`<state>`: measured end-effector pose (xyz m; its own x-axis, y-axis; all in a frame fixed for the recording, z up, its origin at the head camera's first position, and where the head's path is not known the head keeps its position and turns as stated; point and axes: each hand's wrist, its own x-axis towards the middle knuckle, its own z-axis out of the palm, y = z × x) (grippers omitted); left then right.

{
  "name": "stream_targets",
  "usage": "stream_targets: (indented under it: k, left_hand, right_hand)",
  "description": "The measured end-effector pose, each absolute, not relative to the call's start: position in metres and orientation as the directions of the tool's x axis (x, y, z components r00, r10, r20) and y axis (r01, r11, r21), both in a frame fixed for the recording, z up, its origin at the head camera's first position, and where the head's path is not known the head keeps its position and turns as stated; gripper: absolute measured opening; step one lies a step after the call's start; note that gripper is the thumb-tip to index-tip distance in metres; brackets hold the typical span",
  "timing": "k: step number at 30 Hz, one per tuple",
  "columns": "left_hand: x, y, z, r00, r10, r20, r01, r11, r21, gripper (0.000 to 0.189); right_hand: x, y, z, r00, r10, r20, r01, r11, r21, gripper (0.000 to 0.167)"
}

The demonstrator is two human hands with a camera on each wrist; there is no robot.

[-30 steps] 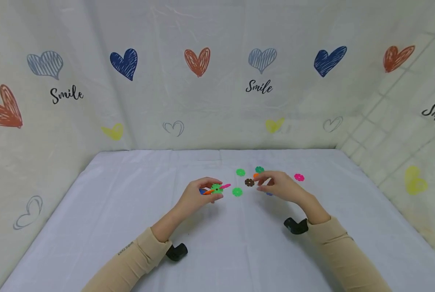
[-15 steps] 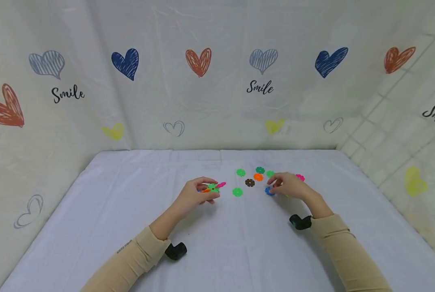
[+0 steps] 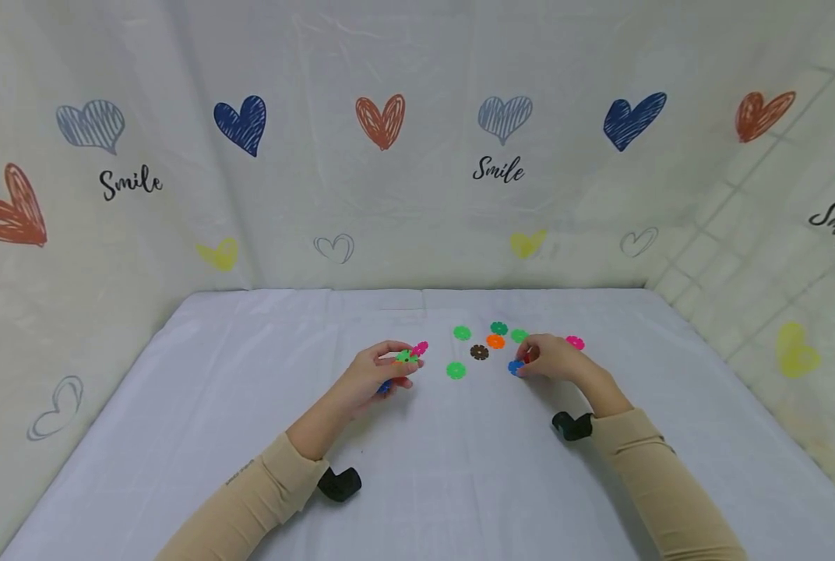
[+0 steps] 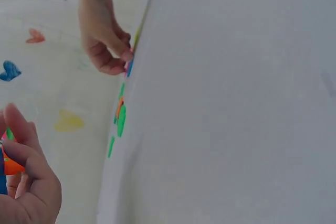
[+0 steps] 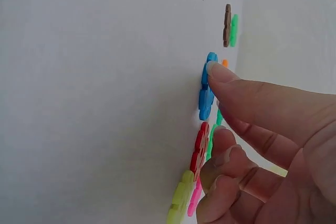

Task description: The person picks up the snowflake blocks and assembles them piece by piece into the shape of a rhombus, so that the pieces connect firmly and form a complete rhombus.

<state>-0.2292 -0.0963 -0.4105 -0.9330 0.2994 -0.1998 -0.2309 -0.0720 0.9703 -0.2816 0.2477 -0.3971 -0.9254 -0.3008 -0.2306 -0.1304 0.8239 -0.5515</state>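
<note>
On the left, we see the left hand [image 3: 368,378] gripping a joined cluster of green, pink, orange and blue flower-shaped plastic discs [image 3: 406,357] above the white cloth-covered surface [image 3: 249,351]. Rightward we find a brown flower-shaped disc [image 3: 479,352], an orange flower-shaped disc [image 3: 495,341], then the right hand [image 3: 556,358] pinching a blue flower-shaped disc [image 3: 514,368]; a pink flower-shaped disc [image 3: 575,343] lies beyond.

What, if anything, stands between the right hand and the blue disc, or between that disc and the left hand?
Nothing visible separates the right hand from the blue disc; they touch. Toward the left hand, a green disc and, slightly farther back, the brown disc lie flat, likely easily passed over.
</note>
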Motion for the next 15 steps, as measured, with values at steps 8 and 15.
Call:
stream_targets:
  k: [8, 15]
  left_hand:
    - [-0.2312, -0.0966, -0.4119, -0.878, 0.358, -0.319, -0.410, -0.214, 0.887, 0.050]
    - [-0.2309, -0.0933, -0.4101, -0.871, 0.341, -0.353, -0.447, -0.253, 0.858, 0.050]
  right_hand:
    - [-0.2841, 0.2473, -0.3986, -0.927, -0.278, -0.252, -0.098, 0.828, -0.552, 0.027]
    - [-0.2822, 0.2450, -0.3960, -0.924, -0.306, -0.228, -0.131, 0.815, -0.564, 0.024]
